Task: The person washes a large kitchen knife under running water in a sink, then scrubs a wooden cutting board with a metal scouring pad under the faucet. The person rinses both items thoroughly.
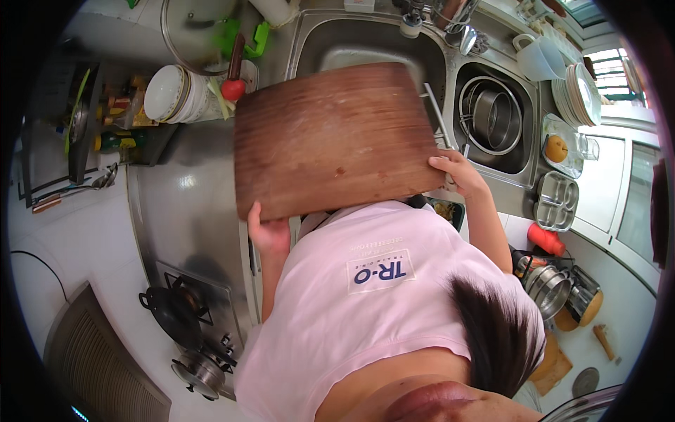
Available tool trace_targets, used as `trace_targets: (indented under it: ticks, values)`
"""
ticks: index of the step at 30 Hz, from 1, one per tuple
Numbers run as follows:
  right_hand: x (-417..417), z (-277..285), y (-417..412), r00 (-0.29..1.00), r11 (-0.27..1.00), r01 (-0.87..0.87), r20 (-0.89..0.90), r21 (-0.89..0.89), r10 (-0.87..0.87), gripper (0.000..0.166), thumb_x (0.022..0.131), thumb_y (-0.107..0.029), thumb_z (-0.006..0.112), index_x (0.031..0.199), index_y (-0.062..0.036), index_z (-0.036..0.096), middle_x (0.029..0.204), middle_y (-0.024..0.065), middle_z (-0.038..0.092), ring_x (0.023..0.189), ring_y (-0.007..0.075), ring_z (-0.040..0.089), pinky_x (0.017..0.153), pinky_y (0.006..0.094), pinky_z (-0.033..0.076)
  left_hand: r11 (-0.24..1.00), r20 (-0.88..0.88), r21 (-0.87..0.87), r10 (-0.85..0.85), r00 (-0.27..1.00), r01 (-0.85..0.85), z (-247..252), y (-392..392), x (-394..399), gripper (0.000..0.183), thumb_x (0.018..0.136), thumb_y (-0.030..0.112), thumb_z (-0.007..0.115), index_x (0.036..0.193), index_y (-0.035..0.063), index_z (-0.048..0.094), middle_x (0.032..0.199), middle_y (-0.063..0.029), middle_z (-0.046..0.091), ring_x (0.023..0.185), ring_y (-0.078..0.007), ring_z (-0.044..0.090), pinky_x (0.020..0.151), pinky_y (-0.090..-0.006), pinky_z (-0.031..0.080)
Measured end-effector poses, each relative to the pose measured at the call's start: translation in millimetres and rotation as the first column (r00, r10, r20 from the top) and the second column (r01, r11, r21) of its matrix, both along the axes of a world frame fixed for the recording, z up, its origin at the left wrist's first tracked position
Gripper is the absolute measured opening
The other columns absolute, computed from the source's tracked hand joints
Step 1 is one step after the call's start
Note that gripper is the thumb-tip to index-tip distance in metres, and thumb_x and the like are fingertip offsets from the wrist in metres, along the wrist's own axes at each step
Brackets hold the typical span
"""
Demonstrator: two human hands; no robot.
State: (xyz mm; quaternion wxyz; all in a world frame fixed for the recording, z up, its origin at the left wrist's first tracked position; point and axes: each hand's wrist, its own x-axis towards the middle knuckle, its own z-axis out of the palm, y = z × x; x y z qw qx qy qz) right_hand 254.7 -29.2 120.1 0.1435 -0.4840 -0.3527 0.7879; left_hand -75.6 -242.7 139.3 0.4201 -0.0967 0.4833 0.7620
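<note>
A brown wooden cutting board [337,142] is held up in front of my chest, its broad face turned up towards me. My left hand [269,229] grips its lower left corner, with the thumb over the near edge. My right hand [459,170] clasps the right edge near the lower corner, thumb on top and fingers underneath out of sight. Beyond the board, the large basin of the steel sink [364,37] is partly covered by it. A metal rack [437,116] shows just past the board's right edge.
Right of the board, the smaller basin holds round metal pans [493,118]. Stacked plates [577,95] and a divided steel tray [556,200] stand further right. At left are stacked bowls [171,95] and a steel counter [195,179]. A black wok [171,316] sits on the stove at lower left.
</note>
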Motion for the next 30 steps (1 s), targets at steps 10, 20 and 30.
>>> trace_targets:
  ticks: [10, 20, 30]
  values:
    - [47.3, -43.5, 30.0, 0.979, 0.980, 0.198, -0.058, 0.039, -0.195, 0.052, 0.089, -0.024, 0.066, 0.127, 0.0086, 0.052, 0.120, 0.0133, 0.062, 0.109, 0.0177, 0.059, 0.094, 0.0275, 0.045, 0.958, 0.217, 0.112, -0.284, 0.934, 0.265, -93.4, 144.2, -17.0, 0.036, 0.087, 0.021, 0.065, 0.119, 0.0090, 0.057, 0.118, -0.0065, 0.063, 0.108, -0.0239, 0.060, 0.087, -0.0391, 0.052]
    - [36.3, -90.2, 79.5, 0.995, 0.993, 0.096, -0.016, 0.074, -0.095, 0.054, 0.090, -0.029, 0.067, 0.127, 0.0065, 0.052, 0.113, 0.0094, 0.063, 0.099, 0.0136, 0.060, 0.082, 0.0258, 0.048, 0.964, 0.257, 0.096, -0.264, 0.930, 0.247, -128.1, 174.6, -30.0, 0.036, 0.087, 0.024, 0.067, 0.120, 0.0109, 0.057, 0.117, -0.0056, 0.064, 0.107, -0.0227, 0.061, 0.087, -0.0377, 0.052]
    - [29.2, -73.3, 94.9, 0.811, 0.919, -0.334, 0.560, 0.207, 0.169, 0.056, 0.088, -0.039, 0.066, 0.120, 0.0061, 0.059, 0.092, 0.0095, 0.067, 0.083, 0.0153, 0.060, 0.076, 0.0287, 0.048, 0.967, 0.408, 0.052, -0.249, 0.878, 0.250, -130.6, 179.6, -34.0, 0.042, 0.090, 0.026, 0.062, 0.127, 0.0073, 0.052, 0.130, -0.0102, 0.054, 0.121, -0.0298, 0.049, 0.103, -0.0485, 0.040]
